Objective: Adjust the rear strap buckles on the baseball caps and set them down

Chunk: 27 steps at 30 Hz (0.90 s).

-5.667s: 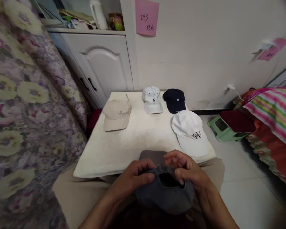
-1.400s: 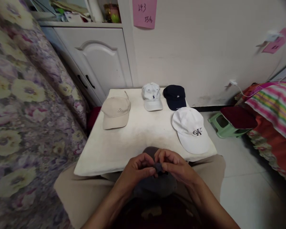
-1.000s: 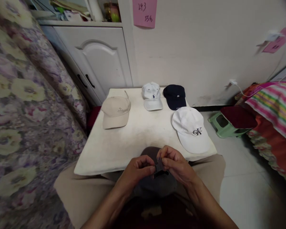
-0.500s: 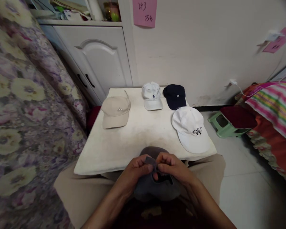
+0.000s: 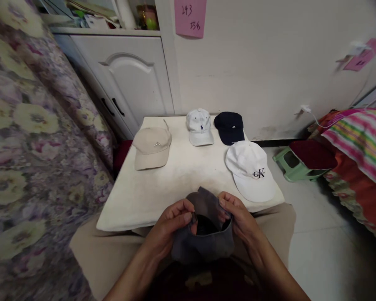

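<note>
A dark grey baseball cap point(image 5: 203, 246) is between my hands over my lap, its back opening facing up towards me. My left hand point(image 5: 175, 219) pinches one end of the back strap at the left of the opening. On the right, my right hand point(image 5: 238, 215) grips the other side, where a loose strap end point(image 5: 208, 196) sticks up. The two strap ends are apart. Farther off on the table lie a beige cap point(image 5: 152, 148), a pale blue-white cap point(image 5: 200, 127), a navy cap point(image 5: 229, 127) and a white cap with black letters point(image 5: 252, 171).
The cream-covered table point(image 5: 125, 205) stands against the wall, in front of my knees. A floral curtain point(image 5: 34, 167) hangs at the left beside a white cabinet point(image 5: 128, 71). To the right are a green stool point(image 5: 288, 165) and a bed with striped bedding point(image 5: 360, 138).
My hands have moved apart, the left one leftwards and the right one rightwards. The cap's back strap has come apart, and its opening is wider.
</note>
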{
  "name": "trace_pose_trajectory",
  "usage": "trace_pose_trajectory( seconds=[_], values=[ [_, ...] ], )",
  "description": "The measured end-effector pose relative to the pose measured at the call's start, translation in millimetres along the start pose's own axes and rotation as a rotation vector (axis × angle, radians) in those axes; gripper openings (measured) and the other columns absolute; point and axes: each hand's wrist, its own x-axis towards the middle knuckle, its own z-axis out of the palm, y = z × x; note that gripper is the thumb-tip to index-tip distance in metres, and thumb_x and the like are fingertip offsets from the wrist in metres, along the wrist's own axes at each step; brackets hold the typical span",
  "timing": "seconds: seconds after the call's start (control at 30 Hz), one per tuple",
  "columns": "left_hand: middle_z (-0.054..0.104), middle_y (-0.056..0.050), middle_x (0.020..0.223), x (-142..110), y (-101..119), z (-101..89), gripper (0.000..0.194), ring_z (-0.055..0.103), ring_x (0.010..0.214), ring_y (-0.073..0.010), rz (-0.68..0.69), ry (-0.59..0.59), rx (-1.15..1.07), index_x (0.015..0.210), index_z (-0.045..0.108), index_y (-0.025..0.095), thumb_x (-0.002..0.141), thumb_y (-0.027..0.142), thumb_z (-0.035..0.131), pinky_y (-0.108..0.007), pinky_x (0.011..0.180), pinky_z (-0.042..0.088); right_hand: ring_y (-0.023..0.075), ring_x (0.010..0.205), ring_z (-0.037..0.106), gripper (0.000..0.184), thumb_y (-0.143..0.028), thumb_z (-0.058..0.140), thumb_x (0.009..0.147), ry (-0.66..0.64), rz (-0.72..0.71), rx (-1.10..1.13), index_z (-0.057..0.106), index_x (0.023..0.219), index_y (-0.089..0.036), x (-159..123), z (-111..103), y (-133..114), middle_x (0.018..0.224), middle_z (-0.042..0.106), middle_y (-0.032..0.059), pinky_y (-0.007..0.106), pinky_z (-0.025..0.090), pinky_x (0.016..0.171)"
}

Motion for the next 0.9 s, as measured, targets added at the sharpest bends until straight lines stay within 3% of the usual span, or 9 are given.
trace_pose_trajectory(
  seconds=[0.13, 0.27, 0.37, 0.5, 0.57, 0.73, 0.9],
  values=[
    [0.07, -0.003, 0.065, -0.7, 9.0, 1.5, 0.016, 0.06, 0.056, -0.0108, 0.077, 0.092, 0.037, 0.088, 0.062, 0.016, 0.083, 0.025, 0.075, -0.017, 0.055, 0.046, 0.0072, 0.05, 0.04, 0.025, -0.039, 0.075, 0.084, 0.021, -0.081, 0.062, 0.062, 0.084, -0.018, -0.5, -0.6, -4.6, 0.065, 0.054, -0.0048, 0.019, 0.039, 0.052],
    [0.071, -0.004, 0.068, -0.2, 17.9, 4.8, 0.017, 0.061, 0.058, -0.011, 0.17, 0.141, 0.033, 0.088, 0.062, 0.016, 0.083, 0.024, 0.075, -0.017, 0.056, 0.048, 0.0117, 0.066, 0.056, 0.039, -0.048, 0.08, 0.077, -0.151, -0.027, -0.079, 0.069, 0.094, -0.016, -3.4, -11.4, -9.6, 0.077, 0.067, 0.0023, 0.021, 0.044, 0.064],
    [0.07, -0.003, 0.067, 1.0, 21.1, 8.2, 0.018, 0.06, 0.056, -0.0106, 0.211, 0.166, 0.018, 0.087, 0.06, 0.017, 0.082, 0.024, 0.076, -0.017, 0.054, 0.048, 0.014, 0.074, 0.06, 0.047, -0.047, 0.088, 0.065, -0.282, 0.056, -0.193, 0.071, 0.096, -0.015, -5.6, -24.2, -10.7, 0.086, 0.07, 0.0033, 0.022, 0.045, 0.068],
    [0.07, -0.002, 0.066, 2.9, 23.1, 10.6, 0.024, 0.059, 0.053, -0.0107, 0.227, 0.194, 0.023, 0.087, 0.059, 0.017, 0.078, 0.026, 0.079, -0.018, 0.052, 0.048, 0.0132, 0.068, 0.058, 0.035, -0.042, 0.085, 0.07, -0.366, 0.121, -0.352, 0.074, 0.088, -0.015, -8.8, -32.9, -11.0, 0.078, 0.069, 0.0006, 0.023, 0.045, 0.066],
    [0.071, -0.002, 0.066, 3.6, 25.8, 10.0, 0.025, 0.06, 0.052, -0.0111, 0.246, 0.23, 0.046, 0.087, 0.059, 0.017, 0.078, 0.026, 0.08, -0.017, 0.051, 0.047, 0.0138, 0.067, 0.058, 0.031, -0.044, 0.081, 0.075, -0.333, 0.068, -0.317, 0.073, 0.082, -0.015, -10.7, -30.6, -11.6, 0.074, 0.068, 0.0005, 0.025, 0.046, 0.067],
    [0.074, -0.003, 0.071, 5.8, 44.3, 5.1, 0.022, 0.065, 0.058, -0.0134, 0.299, 0.274, 0.118, 0.089, 0.062, 0.017, 0.079, 0.027, 0.08, -0.018, 0.055, 0.05, 0.0117, 0.052, 0.053, 0.027, -0.043, 0.082, 0.073, -0.106, -0.01, 0.042, 0.066, 0.078, -0.023, -10.5, -8.6, -18.3, 0.059, 0.058, -0.005, 0.022, 0.046, 0.055],
    [0.077, -0.011, 0.091, 11.9, 48.0, -16.5, 0.041, 0.071, 0.081, -0.0212, 0.301, 0.11, 0.073, 0.103, 0.072, 0.012, 0.076, 0.041, 0.081, -0.025, 0.071, 0.054, 0.0178, 0.065, 0.066, 0.025, -0.043, 0.081, 0.072, 0.055, -0.062, 0.116, 0.067, 0.085, -0.027, 2.8, 23.7, -32.5, 0.064, 0.065, -0.0045, 0.027, 0.056, 0.064]
  ],
)
